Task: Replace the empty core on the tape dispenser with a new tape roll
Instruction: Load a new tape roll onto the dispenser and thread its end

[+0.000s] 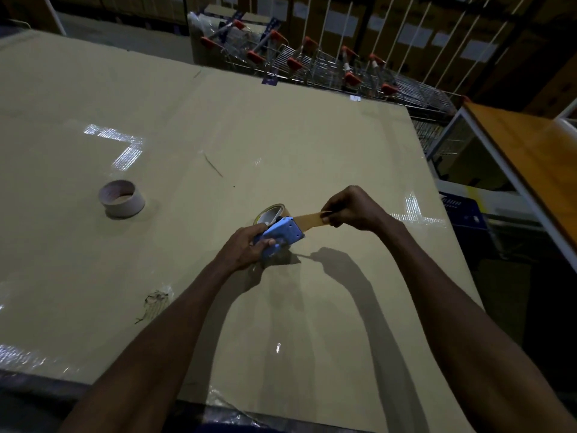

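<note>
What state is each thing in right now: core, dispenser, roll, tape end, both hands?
Empty core: off the dispenser, lying alone on the table.
Tape dispenser: gripped by left hand.
New roll: mounted on the dispenser.
Tape strip: pulled out, pinched by right hand.

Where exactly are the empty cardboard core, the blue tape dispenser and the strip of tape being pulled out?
empty cardboard core point(122, 199): head view, on its outer wall.
blue tape dispenser point(282, 234): head view, on its flat side plate.
strip of tape point(307, 221): head view, mid-strip.
</note>
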`<state>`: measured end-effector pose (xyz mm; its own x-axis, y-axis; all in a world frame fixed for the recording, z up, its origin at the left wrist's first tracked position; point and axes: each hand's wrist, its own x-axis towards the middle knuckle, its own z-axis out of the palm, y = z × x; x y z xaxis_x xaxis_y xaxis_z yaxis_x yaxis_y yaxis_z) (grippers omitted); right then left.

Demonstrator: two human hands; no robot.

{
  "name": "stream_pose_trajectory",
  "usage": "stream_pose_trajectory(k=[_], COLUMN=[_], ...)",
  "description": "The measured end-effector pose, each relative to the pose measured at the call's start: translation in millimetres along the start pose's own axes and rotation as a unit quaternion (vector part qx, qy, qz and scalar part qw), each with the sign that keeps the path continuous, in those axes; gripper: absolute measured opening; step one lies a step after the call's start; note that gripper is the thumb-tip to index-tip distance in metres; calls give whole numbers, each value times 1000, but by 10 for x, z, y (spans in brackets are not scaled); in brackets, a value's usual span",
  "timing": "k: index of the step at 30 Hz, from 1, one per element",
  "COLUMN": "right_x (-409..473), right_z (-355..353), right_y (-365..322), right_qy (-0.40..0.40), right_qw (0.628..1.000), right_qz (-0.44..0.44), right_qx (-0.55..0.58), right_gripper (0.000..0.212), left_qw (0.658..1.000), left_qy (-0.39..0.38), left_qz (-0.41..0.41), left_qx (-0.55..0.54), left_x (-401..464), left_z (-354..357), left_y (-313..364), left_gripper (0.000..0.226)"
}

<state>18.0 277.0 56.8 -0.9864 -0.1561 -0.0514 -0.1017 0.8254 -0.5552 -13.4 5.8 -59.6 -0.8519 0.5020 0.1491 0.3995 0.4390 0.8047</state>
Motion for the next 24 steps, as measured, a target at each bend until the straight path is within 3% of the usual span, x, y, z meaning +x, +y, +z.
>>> stream_pose_trajectory(k=[3, 8, 14, 24], right_x=[12, 39, 66, 73], right_z=[9, 42, 338, 947], right_y=[-70, -179, -321, -339], right_qy=[-17, -25, -22, 140], right_qw=[1000, 999, 998, 988], right_qz=[8, 8, -8, -31], right_qx=[21, 48, 50, 49], right_gripper=[14, 14, 9, 15], left_qw=[1000, 999, 996, 994], left_qy=[8, 20, 58, 64], left_qz=[-14, -44, -60, -79], left_qx=[1, -10, -20, -27], left_x=[37, 37, 25, 0], left_z=[15, -9, 5, 18], left_y=[-22, 15, 40, 90], left_gripper=[46, 16, 25, 13])
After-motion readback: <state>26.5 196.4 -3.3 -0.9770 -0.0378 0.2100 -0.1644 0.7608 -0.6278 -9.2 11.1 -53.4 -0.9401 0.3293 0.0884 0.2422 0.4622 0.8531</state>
